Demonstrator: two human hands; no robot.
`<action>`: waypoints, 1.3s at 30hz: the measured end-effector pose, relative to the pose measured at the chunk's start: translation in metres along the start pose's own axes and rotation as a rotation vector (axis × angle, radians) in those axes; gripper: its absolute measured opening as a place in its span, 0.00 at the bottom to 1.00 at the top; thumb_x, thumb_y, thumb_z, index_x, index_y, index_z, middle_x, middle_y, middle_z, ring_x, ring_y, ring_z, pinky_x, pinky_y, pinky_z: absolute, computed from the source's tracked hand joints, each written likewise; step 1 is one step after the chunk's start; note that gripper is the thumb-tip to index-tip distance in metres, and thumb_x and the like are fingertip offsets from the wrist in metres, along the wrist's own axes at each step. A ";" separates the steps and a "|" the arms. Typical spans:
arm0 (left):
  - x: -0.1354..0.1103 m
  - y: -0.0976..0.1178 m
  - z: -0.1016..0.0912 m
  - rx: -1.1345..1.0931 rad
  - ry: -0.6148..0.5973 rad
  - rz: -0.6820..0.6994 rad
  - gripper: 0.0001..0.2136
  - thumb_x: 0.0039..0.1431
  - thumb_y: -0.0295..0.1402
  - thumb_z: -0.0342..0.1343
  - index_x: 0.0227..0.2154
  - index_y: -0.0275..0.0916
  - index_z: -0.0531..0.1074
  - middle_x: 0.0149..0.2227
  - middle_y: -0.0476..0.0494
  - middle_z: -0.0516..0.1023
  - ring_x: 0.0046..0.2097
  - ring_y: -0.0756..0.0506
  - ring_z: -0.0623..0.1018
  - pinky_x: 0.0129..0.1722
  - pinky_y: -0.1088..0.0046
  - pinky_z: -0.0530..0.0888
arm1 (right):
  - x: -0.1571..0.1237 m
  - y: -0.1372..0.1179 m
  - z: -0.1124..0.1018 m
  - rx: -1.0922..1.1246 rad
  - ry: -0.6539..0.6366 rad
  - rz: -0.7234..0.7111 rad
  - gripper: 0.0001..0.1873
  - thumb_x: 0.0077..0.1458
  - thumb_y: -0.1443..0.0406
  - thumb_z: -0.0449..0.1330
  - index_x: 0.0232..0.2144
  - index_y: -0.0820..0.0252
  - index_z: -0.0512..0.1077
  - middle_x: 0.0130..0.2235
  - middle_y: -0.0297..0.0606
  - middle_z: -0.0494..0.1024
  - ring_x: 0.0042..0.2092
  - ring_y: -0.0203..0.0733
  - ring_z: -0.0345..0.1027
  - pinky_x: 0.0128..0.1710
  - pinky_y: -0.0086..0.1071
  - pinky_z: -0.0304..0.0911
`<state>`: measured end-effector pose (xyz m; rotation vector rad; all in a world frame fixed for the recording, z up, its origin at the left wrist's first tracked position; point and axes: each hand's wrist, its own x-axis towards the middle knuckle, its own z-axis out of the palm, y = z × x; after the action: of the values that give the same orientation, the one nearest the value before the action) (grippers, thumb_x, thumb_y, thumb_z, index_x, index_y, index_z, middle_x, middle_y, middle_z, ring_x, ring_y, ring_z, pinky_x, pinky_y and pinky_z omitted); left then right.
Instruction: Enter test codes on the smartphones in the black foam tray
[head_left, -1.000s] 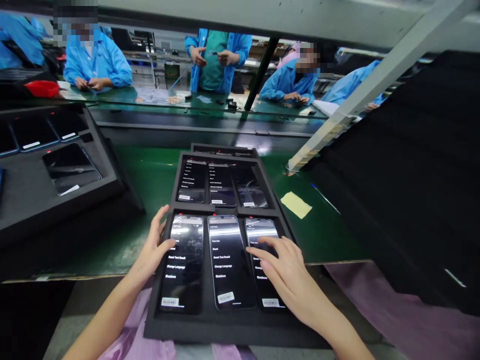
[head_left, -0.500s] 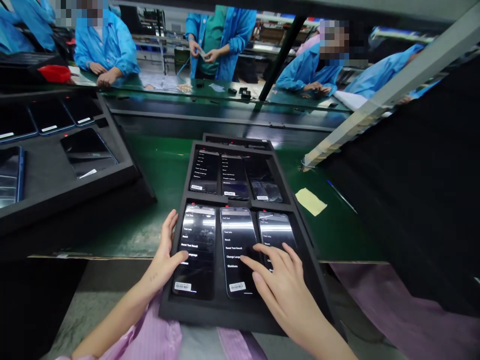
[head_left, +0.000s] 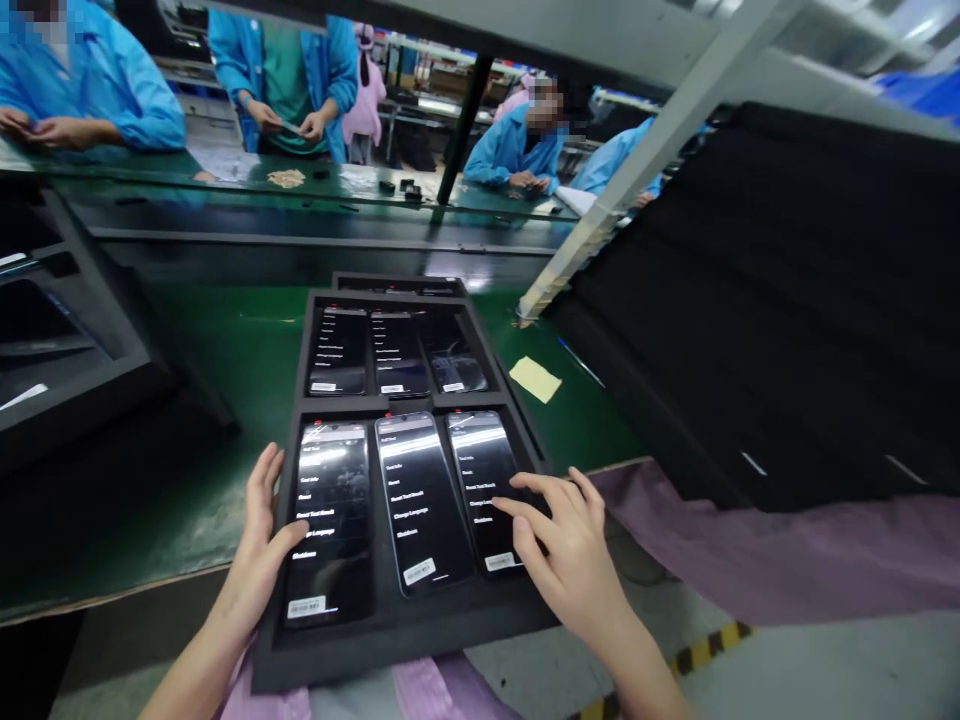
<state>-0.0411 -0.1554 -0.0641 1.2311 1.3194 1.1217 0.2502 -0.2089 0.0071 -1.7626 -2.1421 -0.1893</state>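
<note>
A black foam tray (head_left: 390, 640) lies in front of me with two rows of three smartphones, most screens showing a white text menu. My left hand (head_left: 259, 545) rests open against the tray's left edge, thumb on the near-left phone (head_left: 324, 520). My right hand (head_left: 559, 545) hovers over the near-right phone (head_left: 486, 485), fingers spread, the index fingertip touching its screen near the lower menu lines. The near-middle phone (head_left: 416, 500) lies between them untouched.
The tray sits on a green conveyor belt (head_left: 225, 360). Another black tray (head_left: 67, 340) with phones stands at the left. A stack of black foam (head_left: 772, 300) fills the right. A yellow note (head_left: 535, 379) lies on the belt. Several people in blue coats work across the line.
My right hand moved from the middle phone's screen to the near-right phone. The view swung right, so the tray now appears further left. My left hand stayed on the tray's left edge.
</note>
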 end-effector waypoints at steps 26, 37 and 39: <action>0.173 0.030 -0.019 0.565 -0.133 0.705 0.31 0.55 0.57 0.30 0.42 0.49 0.75 0.58 0.44 0.63 0.58 0.38 0.61 0.58 0.55 0.52 | 0.164 0.064 0.058 0.057 -0.069 -0.020 0.22 0.61 0.62 0.40 0.38 0.50 0.75 0.45 0.40 0.68 0.51 0.44 0.57 0.54 0.47 0.48; 0.177 0.032 -0.012 0.513 -0.061 0.676 0.34 0.54 0.59 0.27 0.42 0.48 0.75 0.57 0.44 0.64 0.58 0.39 0.61 0.58 0.57 0.53 | 0.204 0.033 0.052 0.117 -0.089 -0.155 0.23 0.60 0.63 0.41 0.34 0.50 0.76 0.44 0.38 0.69 0.50 0.43 0.58 0.56 0.45 0.48; 0.176 0.030 -0.009 0.480 -0.032 0.678 0.34 0.55 0.58 0.27 0.42 0.47 0.74 0.57 0.44 0.63 0.58 0.39 0.61 0.59 0.57 0.53 | 0.209 0.039 0.057 0.157 -0.074 -0.121 0.23 0.60 0.63 0.40 0.35 0.49 0.76 0.43 0.37 0.69 0.49 0.42 0.59 0.56 0.44 0.48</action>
<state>-0.0495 0.0219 -0.0443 2.1496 1.2107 1.2633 0.2447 0.0109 0.0242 -1.5768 -2.2505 0.0140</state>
